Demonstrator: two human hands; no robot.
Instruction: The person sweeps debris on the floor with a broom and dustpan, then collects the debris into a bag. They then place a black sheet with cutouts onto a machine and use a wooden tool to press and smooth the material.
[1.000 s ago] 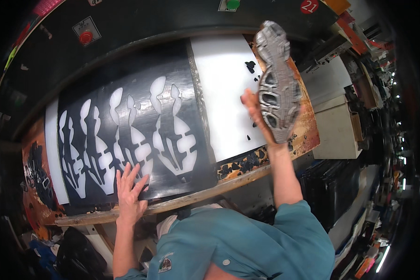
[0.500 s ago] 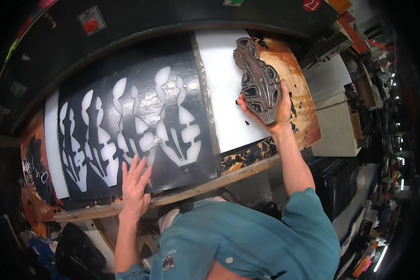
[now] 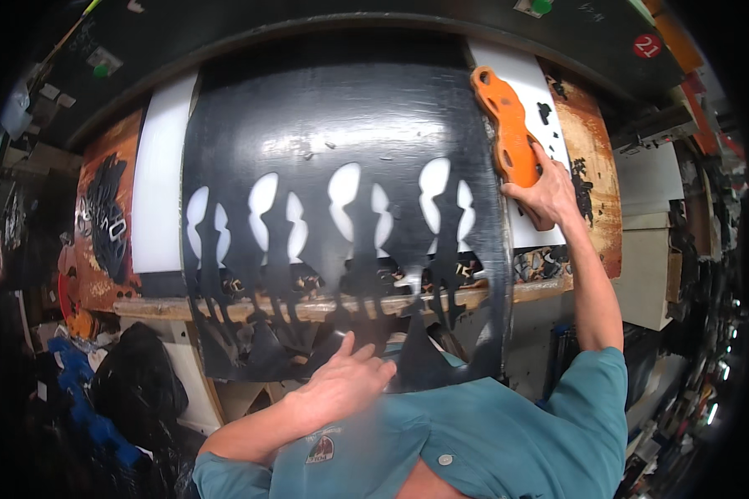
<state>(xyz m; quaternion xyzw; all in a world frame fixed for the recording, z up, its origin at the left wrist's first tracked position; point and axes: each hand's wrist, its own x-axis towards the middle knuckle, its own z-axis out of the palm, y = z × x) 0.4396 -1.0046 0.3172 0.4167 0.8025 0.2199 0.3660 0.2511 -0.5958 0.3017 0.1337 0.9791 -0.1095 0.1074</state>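
A black sheet (image 3: 324,108) with a row of cut-out shapes lies over the white board (image 3: 162,191), which shows through the upper holes. Its near part overhangs the wooden front rail toward my body. My left hand (image 3: 345,382) is at that near edge, fingers curled on the sheet; the fingertips are partly blurred. At the right border of the sheet, my right hand (image 3: 549,195) grips an orange sole-shaped cutting die (image 3: 512,133) by its near end, flat orange face up. The die lies partly over the sheet's edge and the white board.
The wooden rail (image 3: 146,309) runs along the front of the bench. Black offcuts (image 3: 104,216) lie on the worn brown surface at left, with more scraps at right. A dark machine beam (image 3: 308,29) spans the back. A black bag (image 3: 137,374) stands below at left.
The black sheet has come toward my body, past the rail. My left hand has drawn back with it. The die in my right hand is turned over, orange face now up, at the sheet's edge.
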